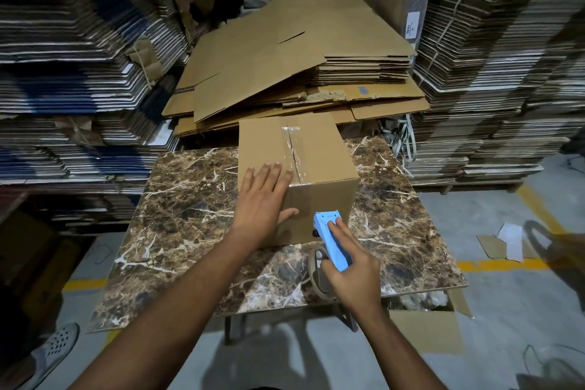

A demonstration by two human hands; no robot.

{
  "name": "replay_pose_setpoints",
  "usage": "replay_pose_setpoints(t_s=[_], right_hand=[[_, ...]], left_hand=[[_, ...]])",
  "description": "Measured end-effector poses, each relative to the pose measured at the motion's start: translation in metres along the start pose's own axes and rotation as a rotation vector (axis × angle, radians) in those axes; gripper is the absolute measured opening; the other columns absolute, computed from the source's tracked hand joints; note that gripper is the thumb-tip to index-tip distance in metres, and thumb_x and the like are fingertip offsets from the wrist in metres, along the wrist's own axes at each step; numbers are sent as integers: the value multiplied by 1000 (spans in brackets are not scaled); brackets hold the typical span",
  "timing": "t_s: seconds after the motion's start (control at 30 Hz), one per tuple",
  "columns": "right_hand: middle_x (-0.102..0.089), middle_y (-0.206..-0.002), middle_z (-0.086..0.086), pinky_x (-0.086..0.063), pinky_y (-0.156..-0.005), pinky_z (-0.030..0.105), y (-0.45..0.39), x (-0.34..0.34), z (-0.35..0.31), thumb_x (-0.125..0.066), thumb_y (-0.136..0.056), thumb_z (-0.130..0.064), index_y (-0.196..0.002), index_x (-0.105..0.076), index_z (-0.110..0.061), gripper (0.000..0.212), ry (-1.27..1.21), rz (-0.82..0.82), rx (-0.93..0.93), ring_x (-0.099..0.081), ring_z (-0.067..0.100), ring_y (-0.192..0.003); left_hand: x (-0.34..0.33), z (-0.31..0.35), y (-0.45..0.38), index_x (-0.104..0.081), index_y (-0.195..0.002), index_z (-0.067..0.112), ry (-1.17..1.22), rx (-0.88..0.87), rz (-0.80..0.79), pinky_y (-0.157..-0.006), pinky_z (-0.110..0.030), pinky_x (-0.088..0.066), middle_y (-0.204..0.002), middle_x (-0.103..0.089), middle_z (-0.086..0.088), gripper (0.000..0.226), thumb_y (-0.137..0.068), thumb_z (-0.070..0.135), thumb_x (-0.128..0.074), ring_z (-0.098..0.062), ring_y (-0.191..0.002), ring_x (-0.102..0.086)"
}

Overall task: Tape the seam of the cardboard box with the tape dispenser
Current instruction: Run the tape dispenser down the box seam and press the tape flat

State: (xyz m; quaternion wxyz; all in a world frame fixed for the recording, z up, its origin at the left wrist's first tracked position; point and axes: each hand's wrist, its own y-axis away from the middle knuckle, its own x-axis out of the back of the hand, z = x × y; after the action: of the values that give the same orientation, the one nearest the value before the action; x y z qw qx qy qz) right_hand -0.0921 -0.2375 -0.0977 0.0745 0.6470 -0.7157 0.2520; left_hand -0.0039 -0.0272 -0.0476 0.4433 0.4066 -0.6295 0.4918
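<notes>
The cardboard box (pixel 297 174) stands on the marble-patterned desk (pixel 190 218), clear tape (pixel 292 149) running along its top seam and over the near edge. The left hand (pixel 264 199) lies flat and released on the box's near left corner. The right hand (pixel 351 260) has its fingers clenched around the blue tape dispenser (pixel 332 239), whose head touches the box's front face. A white label (pixel 412 25) behind bears unreadable writing.

Closed cardboard box (pixel 319 149) with clear-taped top seam; blue tape dispenser (pixel 330 237) against its near side.
</notes>
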Motion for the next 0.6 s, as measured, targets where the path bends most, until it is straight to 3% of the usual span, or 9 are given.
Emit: replay_pose_setpoints(t_s=[0.07, 0.13, 0.2, 0.27, 0.3, 0.47, 0.6], right_hand=[[-51, -149, -19, -53, -102, 29, 2, 0, -4, -67, -73, -22, -138, -60, -34, 67, 18, 7, 61, -51, -8, -130], [-51, -150, -14, -50, -97, 14, 6, -1, -9, -65, -72, -18, -139, -59, -29, 68, 48, 22, 138, -47, -17, -127], [-52, -150, -5, -44, -93, 2, 9, -6, -14, -65, -71, -11, -139, -60, -20, 69, 81, 42, 220, -43, -24, -124], [-53, -148, 3, -40, -99, 4, 11, -11, -18, -69, -69, -5, -136, -62, -13, 68, 114, 74, 316, -43, -18, -129], [-54, -148, 5, -41, -103, 9, 12, -14, -19, -71, -71, -5, -136, -62, -12, 66, 123, 87, 366, -44, -12, -133], [-41, -158, 2, -44, -107, 21, 11, -17, -20, -76, -78, -13, -147, -47, -22, 76, 114, 76, 472, -44, 5, -141], [-10, -170, -7, -27, -113, 10, 6, -13, -28, -74, -81, -32, -158, -18, -22, 96, 49, -15, 411, -20, 15, -154]], left_hand=[[10, 5, 21, -30, -153, 25, 193, 104, 77, -122, -51, -18, -161, -35, -5, 66, -98, 60, -39, -25, -148, -31], [18, 16, 46, -40, -146, 28, 483, 232, 112, -117, -47, -31, -152, -46, -2, 54, -99, 53, -40, -18, -137, -41], [26, 31, 68, -47, -139, 32, 927, 320, -5, -109, -43, -44, -140, -56, 1, 51, -95, 57, -48, -11, -124, -52], [32, 47, 83, -55, -130, 33, 1447, 351, -185, -104, -41, -51, -131, -64, 0, 46, -89, 53, -62, -16, -121, -61], [32, 53, 88, -58, -127, 30, 1596, 357, -234, -101, -38, -53, -128, -67, -2, 43, -88, 44, -68, -20, -121, -62], [34, 52, 91, -63, -128, 13, 1693, 322, -116, -96, -27, -52, -124, -71, -4, 48, -83, 16, -79, -17, -119, -64], [38, 48, 89, -60, -129, 3, 1769, 306, -74, -87, -26, -56, -125, -70, -14, 48, -84, -6, -73, -18, -114, -67]])
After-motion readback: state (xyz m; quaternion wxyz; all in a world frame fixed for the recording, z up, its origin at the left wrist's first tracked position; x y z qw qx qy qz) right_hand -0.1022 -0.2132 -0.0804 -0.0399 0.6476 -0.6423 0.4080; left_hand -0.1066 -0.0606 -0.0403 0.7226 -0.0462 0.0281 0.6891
